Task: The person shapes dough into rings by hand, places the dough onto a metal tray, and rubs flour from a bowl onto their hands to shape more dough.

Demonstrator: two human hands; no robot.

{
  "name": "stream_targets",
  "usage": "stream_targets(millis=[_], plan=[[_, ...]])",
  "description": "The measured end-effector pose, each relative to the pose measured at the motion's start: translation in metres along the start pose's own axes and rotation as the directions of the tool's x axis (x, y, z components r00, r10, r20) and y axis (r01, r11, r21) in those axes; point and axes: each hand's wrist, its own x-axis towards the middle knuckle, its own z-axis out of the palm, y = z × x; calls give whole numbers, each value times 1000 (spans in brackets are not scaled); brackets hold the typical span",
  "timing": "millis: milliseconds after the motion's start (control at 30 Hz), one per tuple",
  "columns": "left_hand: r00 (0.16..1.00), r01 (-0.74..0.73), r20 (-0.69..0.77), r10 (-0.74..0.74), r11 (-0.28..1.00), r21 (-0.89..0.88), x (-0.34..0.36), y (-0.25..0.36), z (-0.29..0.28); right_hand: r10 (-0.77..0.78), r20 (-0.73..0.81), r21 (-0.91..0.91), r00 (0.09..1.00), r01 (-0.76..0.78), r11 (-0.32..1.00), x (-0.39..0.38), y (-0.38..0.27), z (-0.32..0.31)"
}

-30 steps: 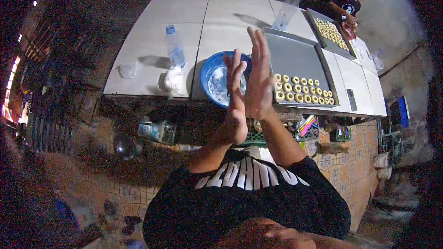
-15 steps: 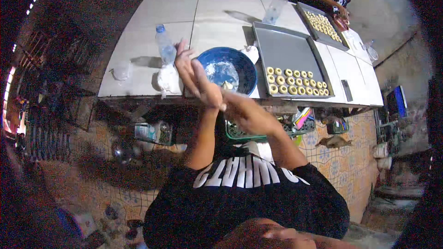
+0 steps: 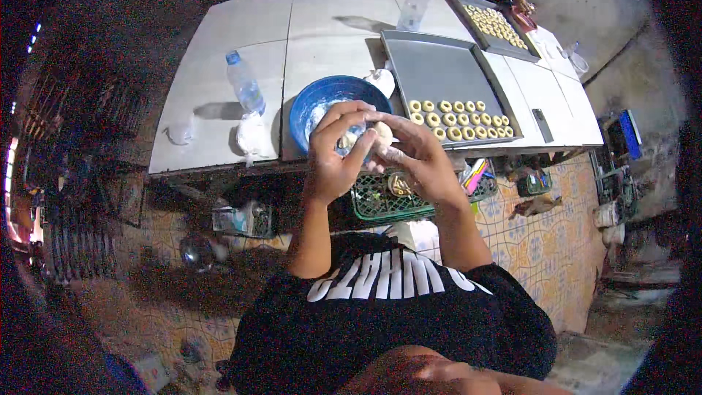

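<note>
Pale dough (image 3: 383,137), partly hidden, is pinched between my left hand (image 3: 338,150) and right hand (image 3: 423,159), which partly mask the blue bowl (image 3: 311,95).

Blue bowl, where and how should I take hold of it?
Probably by the left rim of the blue bowl, coming from the left and pinching its wall. The round rim stands raised and uncovered there, while a white bag and the nearer tray crowd its right and the left hand covers part of its near side.
</note>
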Motion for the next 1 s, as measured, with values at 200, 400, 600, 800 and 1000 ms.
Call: stream_targets(millis=[200,400,600,800,1000], plan=[[1000,8,22,-6,998,-66,-5,-10,3,-142,-49,-262,989,124,957,0,8,-12],[998,28,66,-17,987,-160,0,-11,13,-169,-145,-238,975,131,962,0,4,-13],[975,215,154,-160,849,-482,-3,-25,32,-244,-183,-229,952,200,953,1,13,-29],[983,127,167,-77,941,-313,0,-43,34,-246,-41,-402,968,209,892,-8,18,-39],[984,155,139,-113,927,-342,-1,-44,39,-175,75,-269,982,188,944,-11,8,-38]])
